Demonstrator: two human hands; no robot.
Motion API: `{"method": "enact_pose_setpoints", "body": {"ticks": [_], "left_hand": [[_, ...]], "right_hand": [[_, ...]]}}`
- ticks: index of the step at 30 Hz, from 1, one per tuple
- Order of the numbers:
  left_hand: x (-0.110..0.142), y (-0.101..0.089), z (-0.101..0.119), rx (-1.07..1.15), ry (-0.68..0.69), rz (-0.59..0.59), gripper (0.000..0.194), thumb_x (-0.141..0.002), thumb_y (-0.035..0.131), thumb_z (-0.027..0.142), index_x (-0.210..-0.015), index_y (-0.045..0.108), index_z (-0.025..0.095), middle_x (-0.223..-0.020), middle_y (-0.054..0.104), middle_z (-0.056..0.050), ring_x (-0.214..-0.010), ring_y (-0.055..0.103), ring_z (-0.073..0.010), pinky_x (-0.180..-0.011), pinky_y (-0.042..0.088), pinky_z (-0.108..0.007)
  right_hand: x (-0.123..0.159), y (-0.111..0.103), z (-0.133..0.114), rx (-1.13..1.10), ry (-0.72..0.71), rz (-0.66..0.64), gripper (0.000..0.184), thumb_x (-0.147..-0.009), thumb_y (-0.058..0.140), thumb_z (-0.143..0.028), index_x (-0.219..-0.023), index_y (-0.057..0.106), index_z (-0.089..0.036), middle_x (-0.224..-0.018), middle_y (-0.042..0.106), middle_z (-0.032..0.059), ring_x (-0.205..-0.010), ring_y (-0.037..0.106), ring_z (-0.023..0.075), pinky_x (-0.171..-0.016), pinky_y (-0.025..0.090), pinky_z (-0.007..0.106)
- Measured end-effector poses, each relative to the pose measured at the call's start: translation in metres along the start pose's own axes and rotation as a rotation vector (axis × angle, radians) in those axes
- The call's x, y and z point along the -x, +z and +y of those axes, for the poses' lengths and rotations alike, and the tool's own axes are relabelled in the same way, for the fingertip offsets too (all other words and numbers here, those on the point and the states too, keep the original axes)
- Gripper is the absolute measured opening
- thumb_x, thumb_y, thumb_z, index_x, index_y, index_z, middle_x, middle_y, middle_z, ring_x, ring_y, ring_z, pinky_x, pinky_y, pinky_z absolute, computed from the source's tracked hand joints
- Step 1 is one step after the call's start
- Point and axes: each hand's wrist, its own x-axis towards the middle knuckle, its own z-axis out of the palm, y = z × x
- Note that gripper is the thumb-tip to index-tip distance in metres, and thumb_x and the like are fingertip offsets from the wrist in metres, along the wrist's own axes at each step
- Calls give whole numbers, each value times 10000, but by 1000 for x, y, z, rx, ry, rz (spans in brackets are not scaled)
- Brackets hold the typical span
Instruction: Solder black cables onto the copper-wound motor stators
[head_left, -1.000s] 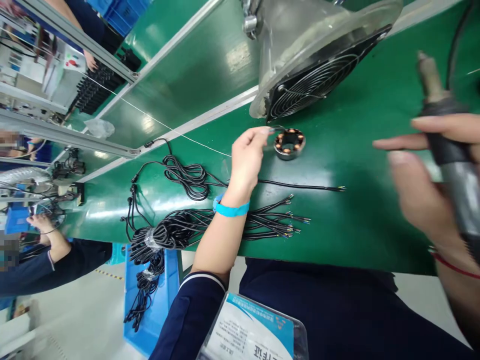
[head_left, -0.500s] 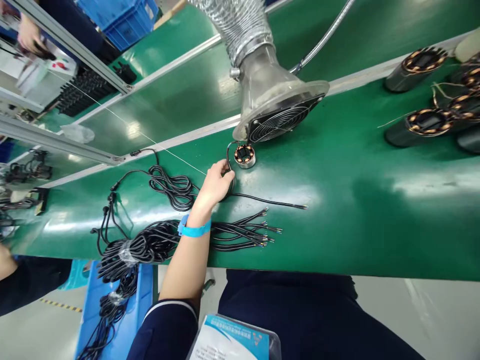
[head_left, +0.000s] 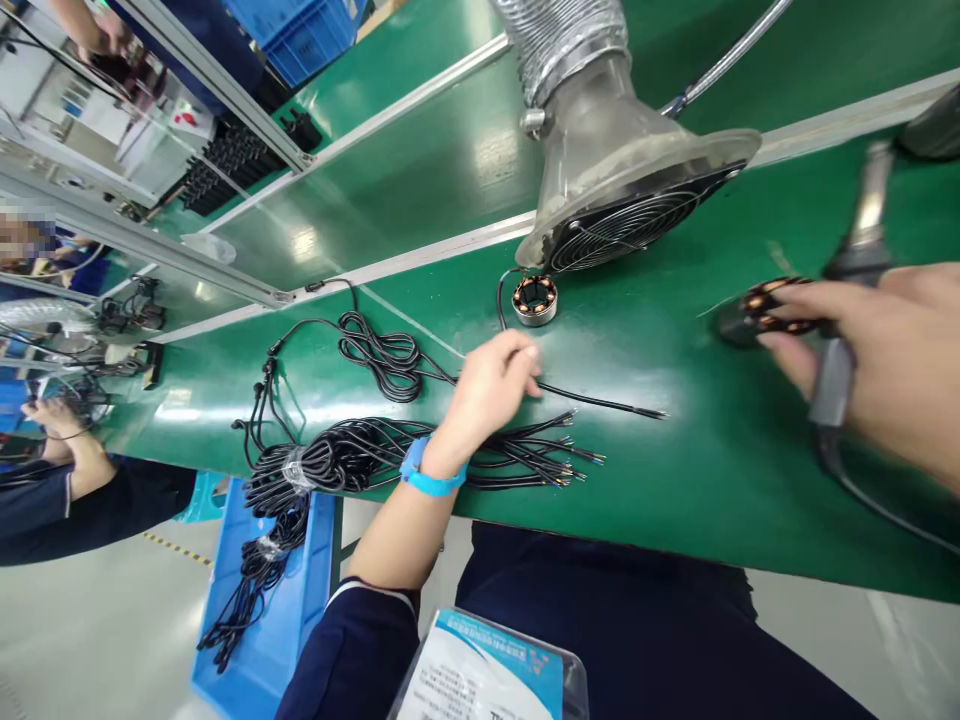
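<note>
My left hand (head_left: 495, 375), a blue band on its wrist, has its fingers curled closed over a black cable (head_left: 596, 401); the fingertips are partly hidden. The cable's stripped end points right. Just beyond the hand, a small ring stator (head_left: 535, 302) with copper windings stands near the cable's bend (head_left: 501, 300). At the right, my right hand (head_left: 900, 360) is closed around a soldering iron (head_left: 834, 375), its metal barrel pointing away from me. Its thumb and fingertips are also at a dark cylindrical housing with copper windings (head_left: 750, 315), blurred by motion; whether they grip it is unclear.
A fume extraction hood (head_left: 600, 150) with a wire grille hangs behind the stator. Bundled black cables (head_left: 322, 455) lie at the table's front edge, a coiled cable (head_left: 379, 355) behind them. Below stands a blue crate (head_left: 315, 580). Another person's hands (head_left: 56, 415) show at far left.
My right hand has come into view at the right with the soldering iron, reaching the wound housing. My left hand has shifted slightly toward me and right of the stator's bend. The view has turned leftward.
</note>
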Motion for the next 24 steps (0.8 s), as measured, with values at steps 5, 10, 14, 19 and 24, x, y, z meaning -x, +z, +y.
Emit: {"method": "enact_pose_setpoints", "body": {"ticks": [5, 10, 14, 19, 24], "left_hand": [[-7, 35, 8, -184, 152, -188, 172, -890, 452, 241, -759, 493, 137, -724, 550, 2, -692, 487, -82, -676, 362, -226], [-1, 59, 4, -486, 178, -247, 311, -884, 516, 409, -1044, 567, 146, -1037, 572, -58, -887, 531, -168, -717, 389, -283], [1, 61, 2, -591, 168, -212, 307, -947, 377, 317, -1021, 615, 138, -1040, 559, -81, -909, 541, -187, -733, 409, -301], [-9, 35, -2, -191, 188, -163, 196, -889, 512, 233, -867, 662, 109, -865, 584, -45, -830, 524, -114, -800, 420, -254], [-19, 32, 8, 288, 85, -341, 201, -860, 556, 247, -814, 655, 78, -875, 635, -48, -809, 560, -76, -806, 428, -223]], "right_hand": [[-3, -12, -52, -142, -298, 138, 377, -987, 286, -408, -963, 562, -152, -690, 406, 70, -719, 379, 199, -681, 295, 329], [1, -19, -69, -240, -101, -27, 489, -970, 274, -531, -1094, 554, -149, -888, 572, 85, -754, 453, 202, -651, 353, 327], [-1, -15, -78, -349, 78, -111, 678, -906, 284, -687, -1213, 512, -127, -1069, 598, 103, -911, 562, 257, -742, 459, 389], [-2, -2, -84, -376, 147, -112, 681, -882, 311, -698, -1191, 526, -130, -1077, 602, 115, -871, 583, 280, -696, 480, 421], [3, 8, -81, -425, 141, -53, 672, -880, 333, -705, -1185, 528, -140, -1073, 607, 86, -875, 583, 249, -715, 500, 412]]}}
